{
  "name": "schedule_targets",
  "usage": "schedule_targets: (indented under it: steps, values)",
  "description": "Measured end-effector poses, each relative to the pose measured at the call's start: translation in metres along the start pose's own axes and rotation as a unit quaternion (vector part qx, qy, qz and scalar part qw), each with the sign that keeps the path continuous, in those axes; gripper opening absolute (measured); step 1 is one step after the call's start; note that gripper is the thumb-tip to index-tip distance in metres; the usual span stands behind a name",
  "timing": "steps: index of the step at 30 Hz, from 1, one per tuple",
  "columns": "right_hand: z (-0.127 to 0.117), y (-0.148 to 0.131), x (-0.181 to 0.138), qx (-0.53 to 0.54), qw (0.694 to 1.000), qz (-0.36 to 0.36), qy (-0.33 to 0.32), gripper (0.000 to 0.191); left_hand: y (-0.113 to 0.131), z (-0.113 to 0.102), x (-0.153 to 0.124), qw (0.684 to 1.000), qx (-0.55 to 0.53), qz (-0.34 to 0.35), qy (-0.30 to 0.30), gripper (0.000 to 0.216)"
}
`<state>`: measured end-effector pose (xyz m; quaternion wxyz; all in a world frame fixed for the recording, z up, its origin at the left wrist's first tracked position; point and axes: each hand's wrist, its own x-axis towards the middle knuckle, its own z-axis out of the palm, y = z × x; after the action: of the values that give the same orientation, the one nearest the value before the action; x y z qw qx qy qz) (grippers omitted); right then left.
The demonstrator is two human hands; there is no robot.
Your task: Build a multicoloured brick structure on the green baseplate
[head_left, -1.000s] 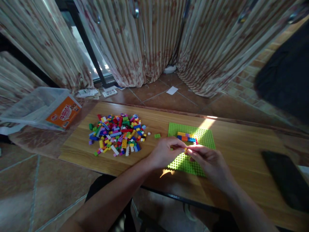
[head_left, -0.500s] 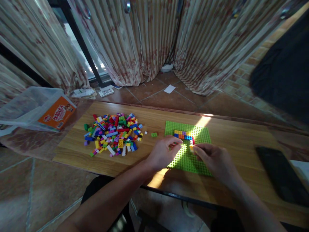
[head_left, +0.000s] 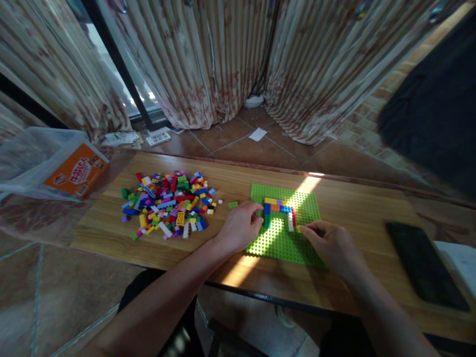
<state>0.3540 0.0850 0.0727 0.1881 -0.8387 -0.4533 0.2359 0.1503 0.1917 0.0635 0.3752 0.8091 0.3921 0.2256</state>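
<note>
Right hand [head_left: 329, 240] pinches a small brick [head_left: 298, 228] against the green baseplate [head_left: 282, 243]; press it straight down onto the studs. Left hand [head_left: 241, 225], fingers curled, steadies the plate edge.

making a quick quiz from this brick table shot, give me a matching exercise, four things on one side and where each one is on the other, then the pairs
Things:
1. green baseplate
2. pile of loose bricks
3. black phone
4. orange-labelled clear box

Places:
A. far left end of the table, partly off its edge
B. right part of the table, lying flat
C. left half of the table, spread out
D. middle of the table, between the left hand and the right hand

Pairs: 1-D, 2-C, 3-B, 4-A
</note>
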Motion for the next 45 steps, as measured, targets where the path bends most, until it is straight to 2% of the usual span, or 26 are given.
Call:
schedule_targets:
  steps: [13, 23, 32, 45]
  values:
    - [0.008, -0.009, -0.003, -0.048, 0.998, -0.014, 0.024, 0.037, 0.003, -0.001, -0.002, 1.0, 0.015, 0.008, -0.012, 0.02]
    - [0.004, -0.001, 0.001, -0.04, 0.996, -0.073, 0.015, 0.042, 0.001, 0.0, -0.002, 1.0, 0.008, 0.016, -0.01, 0.02]
    - [0.005, -0.002, 0.005, -0.042, 0.998, -0.038, 0.007, 0.04, 0.002, 0.0, -0.003, 1.0, 0.008, 0.013, -0.013, 0.021]
    - [0.01, 0.002, 0.009, -0.042, 0.996, -0.079, 0.019, 0.038, -0.003, 0.004, -0.002, 0.998, 0.029, 0.044, -0.017, 0.022]
